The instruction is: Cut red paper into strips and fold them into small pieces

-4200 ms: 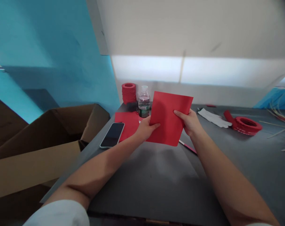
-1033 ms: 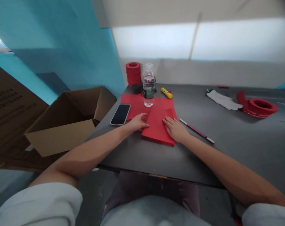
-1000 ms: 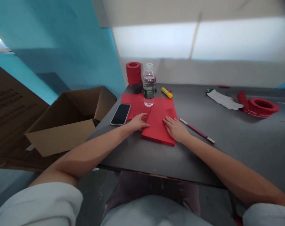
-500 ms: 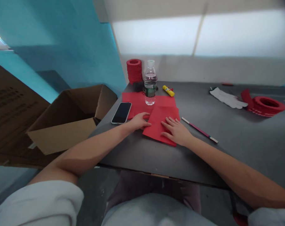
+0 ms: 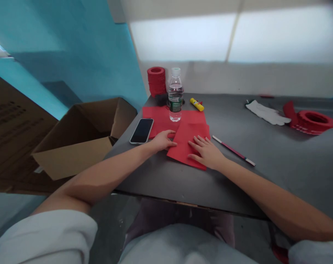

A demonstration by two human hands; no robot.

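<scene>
Both hands flat on a folded red sheet (image 5: 186, 141) near the front left of the dark table (image 5: 278, 161). Left hand (image 5: 163, 140) open, fingers spread, pressing the sheet's left edge, gripping nothing. Right hand (image 5: 207, 152) open too, palm down on the sheet's right half, fingers pointing toward the left hand, nothing clasped. Sheet lying partly over more red paper (image 5: 161, 116) spread beneath and behind it. Phone (image 5: 141, 131) face up just left of the left hand, close to the table's left edge. Water bottle (image 5: 175, 95) upright on the red paper behind the sheet, a tall red roll (image 5: 156, 80) behind and left of it by the wall. Yellow glue stick (image 5: 196, 104) lying just right of the bottle. Thin pink stick (image 5: 233, 150) lying slantwise on the table, just right of the right hand. Far right: white glove (image 5: 266, 113) flat, and beside it a low red ring (image 5: 314, 121). Off the table's left side, an open cardboard box (image 5: 78, 143).
</scene>
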